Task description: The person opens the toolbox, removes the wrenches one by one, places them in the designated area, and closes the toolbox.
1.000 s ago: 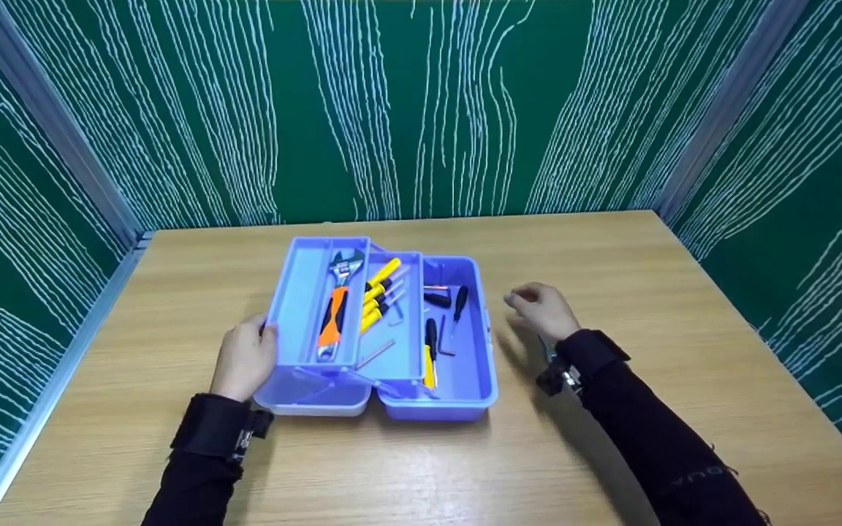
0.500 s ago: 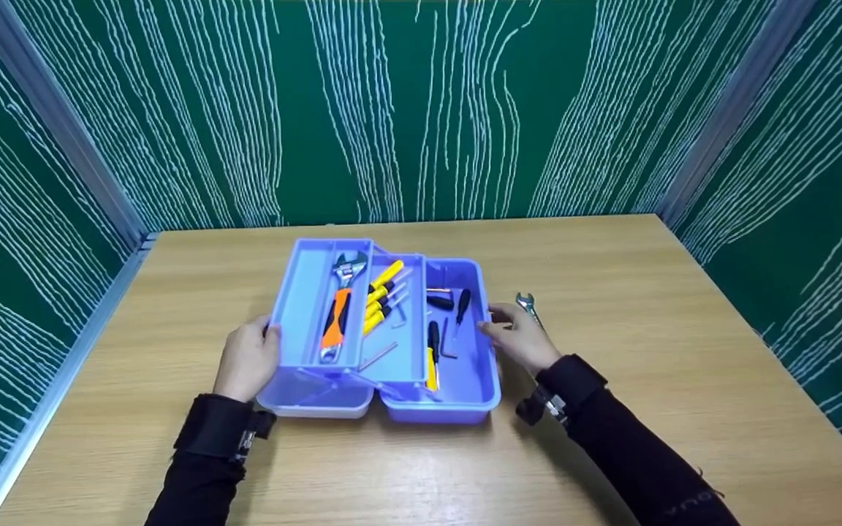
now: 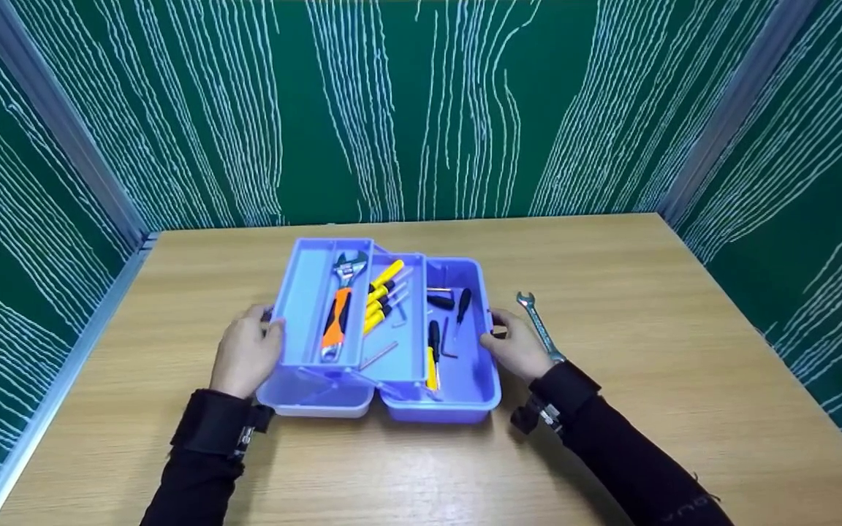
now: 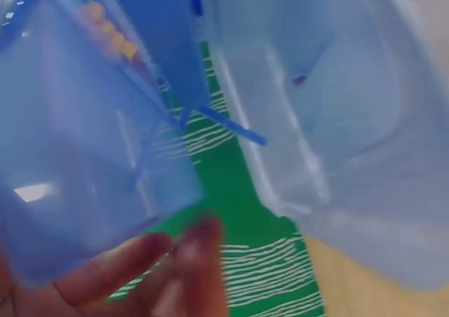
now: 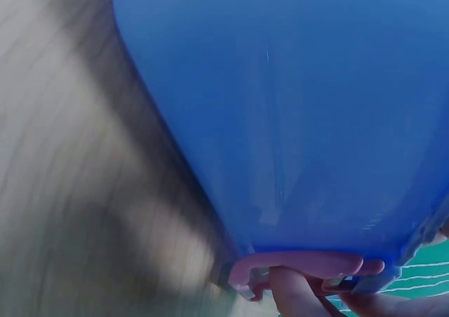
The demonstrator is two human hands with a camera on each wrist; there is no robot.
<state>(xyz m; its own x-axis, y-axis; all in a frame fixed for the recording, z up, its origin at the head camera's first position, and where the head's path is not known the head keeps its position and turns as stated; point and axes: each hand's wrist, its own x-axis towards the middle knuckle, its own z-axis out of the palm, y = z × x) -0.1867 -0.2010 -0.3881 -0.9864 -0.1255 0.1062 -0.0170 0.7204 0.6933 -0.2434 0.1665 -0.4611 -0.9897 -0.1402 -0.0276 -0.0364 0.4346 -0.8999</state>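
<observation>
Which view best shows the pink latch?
The right wrist view: the pink latch is close up, the right hand touching it. The head view doesn't clearly show it; the left wrist view shows none of it.

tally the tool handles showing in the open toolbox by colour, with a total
yellow handles: 5 (4 in the middle tray, 1 in the bottom bin)
black handles: 3, all in the bottom bin
orange-and-black handle: 1, on the adjustable wrench
total in the toolbox: 9
</observation>
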